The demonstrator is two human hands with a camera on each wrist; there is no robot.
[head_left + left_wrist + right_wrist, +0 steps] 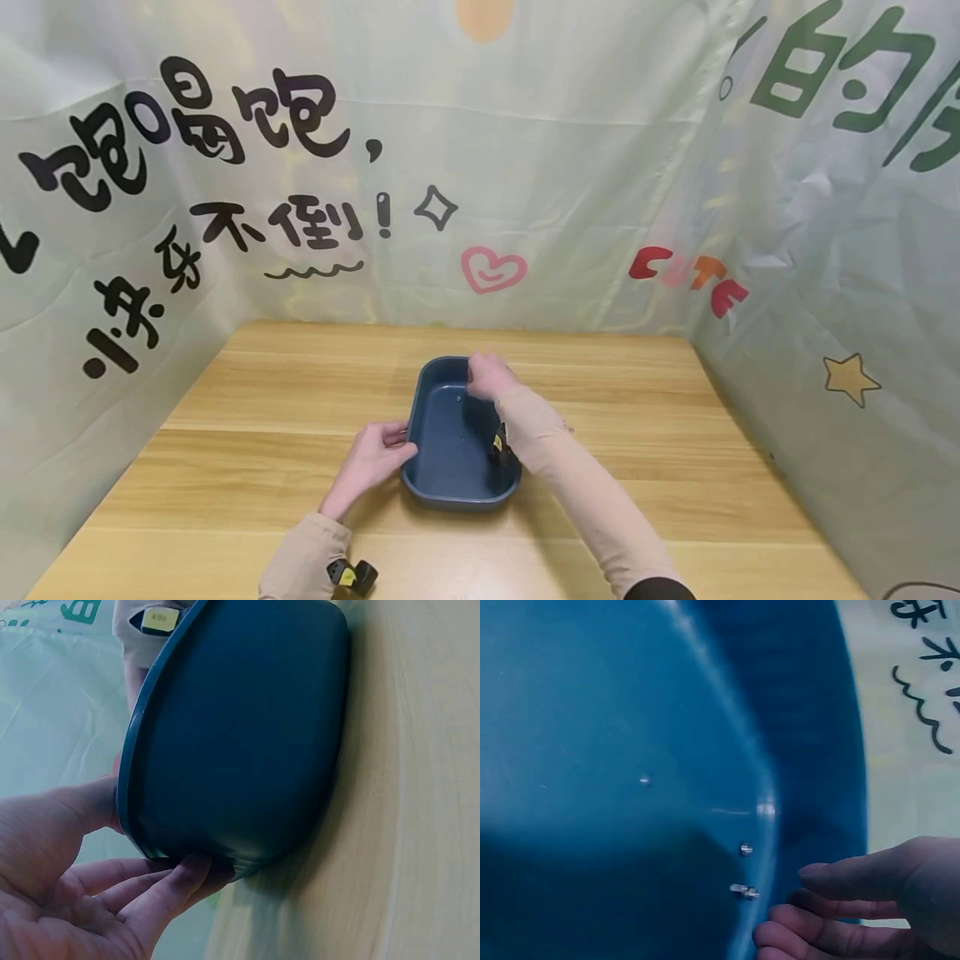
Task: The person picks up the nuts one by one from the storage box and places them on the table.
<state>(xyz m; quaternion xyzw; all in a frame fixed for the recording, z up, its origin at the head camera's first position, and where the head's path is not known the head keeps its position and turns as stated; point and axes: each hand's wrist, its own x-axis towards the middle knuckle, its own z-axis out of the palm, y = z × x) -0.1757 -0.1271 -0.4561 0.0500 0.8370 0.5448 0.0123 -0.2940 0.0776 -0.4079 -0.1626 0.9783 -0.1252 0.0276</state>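
A dark blue rectangular tray (442,442) with raised walls stands on the wooden table. My left hand (372,454) grips its left wall, thumb at the rim and fingers against the outside, as the left wrist view shows up close. Over the tray's far right corner reaches my right hand (489,377), its thumb and loosely bent fingers (780,922) inside the wall. Just beside those fingertips, on the tray floor, lie a small shiny metal piece (746,849) and a longer screw-like one (744,892). Between the right thumb and fingers no object shows.
Bare wooden table (637,417) surrounds the tray. Pale printed curtains (570,208) enclose the back and both sides. A black wrist camera (501,444) on the right forearm overlaps the tray's right side, and another camera (352,575) sits on the left sleeve.
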